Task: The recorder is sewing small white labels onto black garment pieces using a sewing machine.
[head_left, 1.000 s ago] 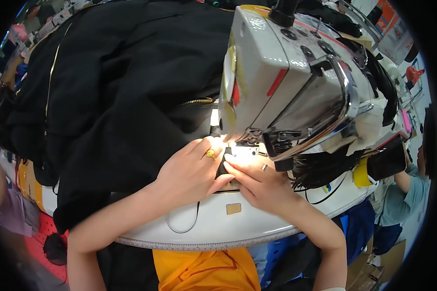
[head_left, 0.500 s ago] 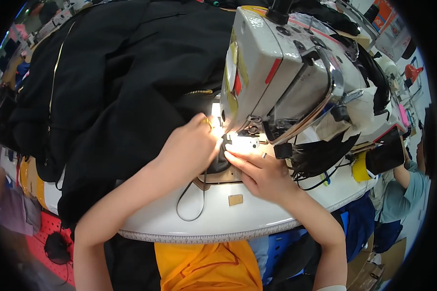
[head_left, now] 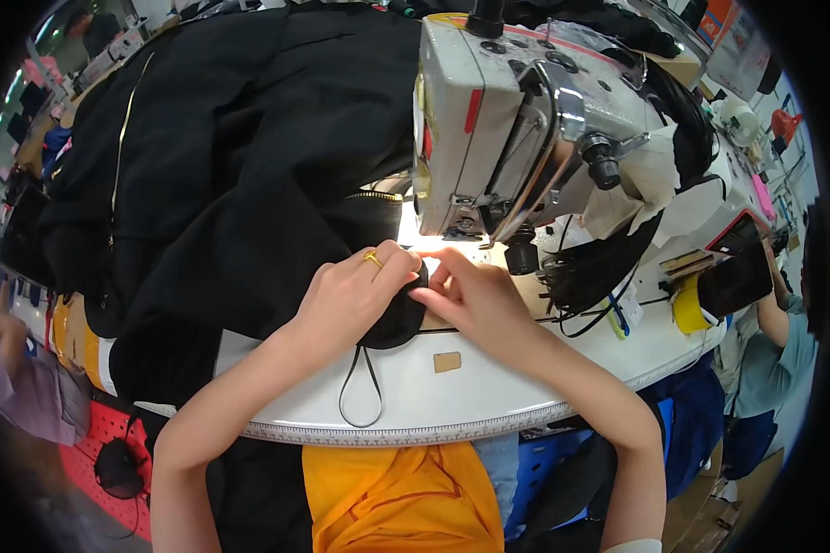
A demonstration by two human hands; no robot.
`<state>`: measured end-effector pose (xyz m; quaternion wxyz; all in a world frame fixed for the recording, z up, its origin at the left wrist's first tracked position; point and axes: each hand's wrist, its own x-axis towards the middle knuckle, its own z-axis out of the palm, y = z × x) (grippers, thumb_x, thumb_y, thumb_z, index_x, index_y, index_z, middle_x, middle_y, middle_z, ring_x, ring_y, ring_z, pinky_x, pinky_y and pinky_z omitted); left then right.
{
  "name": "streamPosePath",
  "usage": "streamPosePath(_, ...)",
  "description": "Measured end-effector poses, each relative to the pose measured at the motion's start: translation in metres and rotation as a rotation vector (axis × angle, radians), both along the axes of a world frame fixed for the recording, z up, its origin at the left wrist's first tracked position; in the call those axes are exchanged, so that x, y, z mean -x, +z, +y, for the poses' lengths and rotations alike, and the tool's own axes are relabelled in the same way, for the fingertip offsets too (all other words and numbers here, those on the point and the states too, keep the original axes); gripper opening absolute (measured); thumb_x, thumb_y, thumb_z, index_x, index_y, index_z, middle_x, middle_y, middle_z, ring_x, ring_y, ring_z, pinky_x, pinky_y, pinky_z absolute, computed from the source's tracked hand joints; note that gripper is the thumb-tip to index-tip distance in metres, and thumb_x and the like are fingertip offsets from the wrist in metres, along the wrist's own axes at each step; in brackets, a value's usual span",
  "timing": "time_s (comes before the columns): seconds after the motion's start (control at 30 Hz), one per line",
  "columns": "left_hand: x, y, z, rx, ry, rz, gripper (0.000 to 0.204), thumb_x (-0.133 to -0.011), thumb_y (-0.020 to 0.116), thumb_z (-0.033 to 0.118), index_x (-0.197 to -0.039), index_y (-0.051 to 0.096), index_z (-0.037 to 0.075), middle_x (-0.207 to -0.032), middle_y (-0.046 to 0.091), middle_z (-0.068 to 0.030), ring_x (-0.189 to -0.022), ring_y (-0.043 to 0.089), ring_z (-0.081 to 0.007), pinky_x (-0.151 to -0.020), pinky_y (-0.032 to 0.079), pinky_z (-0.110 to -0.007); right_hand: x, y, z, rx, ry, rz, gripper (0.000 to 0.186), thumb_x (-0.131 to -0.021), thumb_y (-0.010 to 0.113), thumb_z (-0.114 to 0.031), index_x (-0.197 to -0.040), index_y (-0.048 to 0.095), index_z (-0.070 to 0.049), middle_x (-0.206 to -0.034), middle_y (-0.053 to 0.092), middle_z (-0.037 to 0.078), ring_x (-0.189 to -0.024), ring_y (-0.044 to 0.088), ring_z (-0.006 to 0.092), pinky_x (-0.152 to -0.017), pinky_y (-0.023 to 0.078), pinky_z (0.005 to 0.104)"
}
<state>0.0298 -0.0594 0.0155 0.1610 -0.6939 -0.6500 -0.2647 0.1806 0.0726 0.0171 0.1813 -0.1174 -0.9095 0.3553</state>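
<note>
A black garment [head_left: 249, 175] with gold-toothed zippers covers the left of the table and runs up to a white sewing machine [head_left: 475, 120]. Just in front of the lit needle area, my left hand [head_left: 360, 290], with a gold ring on it, pinches the garment's edge. Facing it, my right hand [head_left: 470, 293] has thumb and fingers closed on the same black edge. The fingertips nearly meet, and the fabric between them is partly hidden. From below the left hand a thin dark cord loop [head_left: 360, 396] hangs over the white tabletop [head_left: 295, 387].
A small tan rectangle [head_left: 447, 362] lies before the machine. Black strips [head_left: 590, 263] hang at its right, near a yellow roll [head_left: 690, 311]. A measuring tape [head_left: 415, 433] edges the table. Other people sit at left [head_left: 41, 387] and right [head_left: 784, 346].
Both hands have drawn back from the needle toward me. My right hand, which lay stretched beside the presser foot, now pinches the fabric edge. The view has shifted slightly.
</note>
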Motion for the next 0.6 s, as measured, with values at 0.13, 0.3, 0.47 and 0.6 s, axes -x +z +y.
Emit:
streamPosePath(0.13,0.003,0.004,-0.002,0.016,-0.028,-0.049,0.019,-0.089,0.067,0.018,-0.1,0.056,0.007,-0.084,0.052,-0.0032,-0.057,0.061,-0.0145,-0.047,0.05,-0.026,0.009,-0.004,0.002,0.008,-0.048,0.025,0.025,-0.087,0.07,-0.01,-0.11,0.06,-0.01,-0.067,0.06,-0.001,-0.053,0.055,0.0087,-0.05,0.043,0.0258)
streamPosePath(0.3,0.005,0.008,-0.008,0.063,-0.114,-0.001,0.028,-0.09,0.067,0.027,-0.105,0.055,0.006,-0.088,0.053,-0.0044,-0.057,0.061,-0.0164,-0.045,0.048,-0.027,0.003,-0.007,0.006,-0.065,-0.065,0.027,0.014,-0.089,0.067,-0.014,-0.1,0.06,-0.012,-0.071,0.062,0.003,-0.062,0.063,0.0157,-0.056,0.049,0.0301)
streamPosePath(0.47,0.007,0.011,-0.015,0.16,-0.158,-0.129,0.037,-0.091,0.062,0.037,-0.11,0.059,0.005,-0.097,0.057,-0.0043,-0.068,0.063,-0.0171,-0.052,0.051,-0.028,-0.003,0.001,0.006,0.004,-0.066,0.073,0.012,-0.082,0.069,-0.004,-0.094,0.066,-0.008,-0.075,0.064,0.001,-0.06,0.058,0.0089,-0.054,0.046,0.0241)
streamPosePath(0.6,0.008,0.006,-0.017,0.217,-0.224,0.056,0.036,-0.088,0.066,0.032,-0.108,0.069,0.002,-0.11,0.062,-0.003,-0.096,0.061,-0.0151,-0.068,0.052,-0.024,-0.015,-0.001,0.012,0.034,-0.05,-0.056,0.013,-0.082,0.07,-0.005,-0.095,0.068,-0.007,-0.073,0.058,0.0,-0.06,0.058,0.0074,-0.057,0.047,0.022)
